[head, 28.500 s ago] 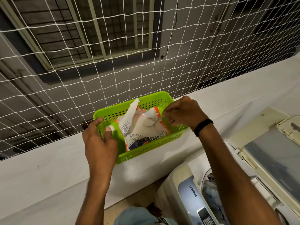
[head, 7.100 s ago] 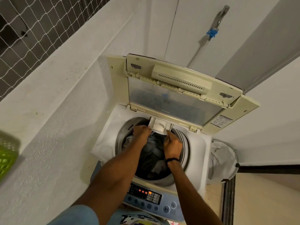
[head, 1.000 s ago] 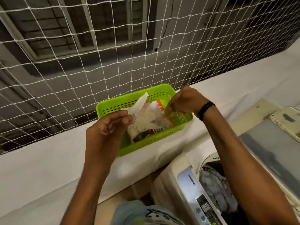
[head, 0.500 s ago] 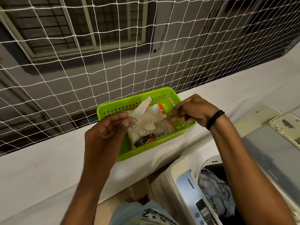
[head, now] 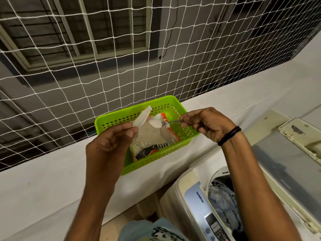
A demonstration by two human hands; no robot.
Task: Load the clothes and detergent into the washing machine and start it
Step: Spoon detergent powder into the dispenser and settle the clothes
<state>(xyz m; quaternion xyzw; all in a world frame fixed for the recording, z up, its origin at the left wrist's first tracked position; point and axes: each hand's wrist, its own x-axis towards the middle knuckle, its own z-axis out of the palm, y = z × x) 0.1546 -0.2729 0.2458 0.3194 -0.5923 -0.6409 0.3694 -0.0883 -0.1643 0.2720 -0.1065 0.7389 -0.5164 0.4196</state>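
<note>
Left hand (head: 111,141) pinches packet (head: 151,136) flap open; right hand (head: 208,126) pinches spoon (head: 171,121), heaped with powder (head: 155,122), over packet in basket (head: 157,156) on ledge (head: 52,180). Carry level, slow, to washer (head: 196,197) holding clothes (head: 220,197).

A torn orange-and-white detergent packet (head: 152,138) is lying in the green basket (head: 114,120), a powder-heaped spoon (head: 171,121) hovering above it; clothes (head: 220,197) are sitting in the open washing machine (head: 192,197).

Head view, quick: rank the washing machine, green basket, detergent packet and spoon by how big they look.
1. washing machine, though nearer the camera and cut off by the frame
2. green basket
3. detergent packet, inside the basket
4. spoon
</note>
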